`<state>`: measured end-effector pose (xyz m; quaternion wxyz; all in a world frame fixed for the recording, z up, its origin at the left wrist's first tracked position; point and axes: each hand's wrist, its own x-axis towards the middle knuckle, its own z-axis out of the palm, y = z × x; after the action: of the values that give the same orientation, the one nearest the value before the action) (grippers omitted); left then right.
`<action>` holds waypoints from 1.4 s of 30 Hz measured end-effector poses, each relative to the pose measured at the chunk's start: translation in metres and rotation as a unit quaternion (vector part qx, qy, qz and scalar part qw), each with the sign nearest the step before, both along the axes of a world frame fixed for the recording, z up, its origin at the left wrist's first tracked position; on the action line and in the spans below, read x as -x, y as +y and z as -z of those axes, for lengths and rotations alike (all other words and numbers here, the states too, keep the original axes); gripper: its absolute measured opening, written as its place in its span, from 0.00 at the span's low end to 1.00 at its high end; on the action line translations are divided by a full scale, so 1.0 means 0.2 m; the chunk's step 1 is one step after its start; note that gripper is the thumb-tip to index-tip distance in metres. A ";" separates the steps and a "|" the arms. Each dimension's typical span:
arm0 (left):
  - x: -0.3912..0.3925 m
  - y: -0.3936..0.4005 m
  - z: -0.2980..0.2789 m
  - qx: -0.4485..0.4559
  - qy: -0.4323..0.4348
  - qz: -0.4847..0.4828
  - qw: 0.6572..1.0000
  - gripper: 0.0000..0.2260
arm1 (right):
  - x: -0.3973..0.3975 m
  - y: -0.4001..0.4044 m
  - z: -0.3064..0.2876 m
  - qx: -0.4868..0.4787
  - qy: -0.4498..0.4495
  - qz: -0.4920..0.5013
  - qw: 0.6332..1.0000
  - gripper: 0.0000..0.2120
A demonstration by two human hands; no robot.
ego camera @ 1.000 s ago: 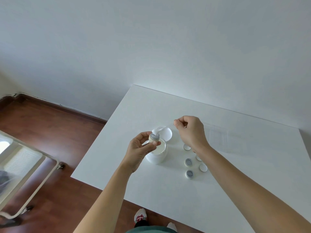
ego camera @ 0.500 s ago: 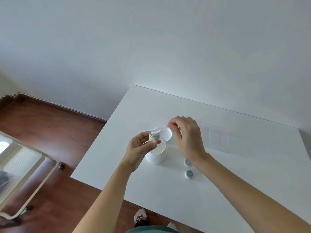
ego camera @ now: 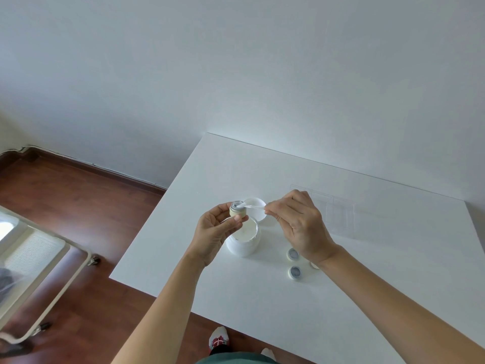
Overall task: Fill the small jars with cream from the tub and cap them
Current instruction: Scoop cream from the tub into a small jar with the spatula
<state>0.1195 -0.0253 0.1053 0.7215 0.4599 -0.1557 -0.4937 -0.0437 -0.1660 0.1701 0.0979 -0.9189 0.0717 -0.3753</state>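
Observation:
My left hand [ego camera: 216, 232] grips a small cream-coloured jar [ego camera: 237, 209], open and held above the white tub [ego camera: 244, 237] of cream. A small white spatula [ego camera: 252, 205] is pinched in my right hand [ego camera: 298, 225], and its tip rests in the mouth of the held jar. The tub stands open on the white table [ego camera: 367, 298], with its white lid [ego camera: 256, 210] lying just behind it. Two more open small jars [ego camera: 293, 254] [ego camera: 295, 272] stand to the right of the tub, below my right wrist. A small white cap [ego camera: 314, 265] peeks out from under my forearm.
A clear plastic tray [ego camera: 338, 214] lies on the table behind my right hand. The table's left edge drops to a wooden floor. A metal-framed cart [ego camera: 39, 271] stands at the lower left. My shoe [ego camera: 219, 340] shows under the table's near edge.
My right hand has moved left and down from above the loose jars to the held jar, bringing the spatula tip into its mouth. My left hand has kept the jar over the tub.

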 end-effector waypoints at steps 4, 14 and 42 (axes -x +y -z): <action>0.00 0.00 -0.01 0.002 -0.007 0.002 1.000 0.15 | 0.00 0.00 -0.03 -0.021 -0.015 0.018 1.000 0.02; 0.01 0.00 -0.03 0.001 -0.088 0.015 0.996 0.17 | -0.04 0.01 -0.14 -0.412 -0.002 0.132 0.901 0.07; 0.03 0.03 -0.04 -0.004 -0.090 0.006 0.996 0.17 | 0.01 0.05 -0.17 -0.373 0.021 0.130 0.919 0.07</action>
<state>0.1134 -0.0195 0.1128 0.6997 0.5044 -0.2213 -0.4551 -0.0466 -0.1565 0.2049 0.3820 -0.8062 0.3275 -0.3113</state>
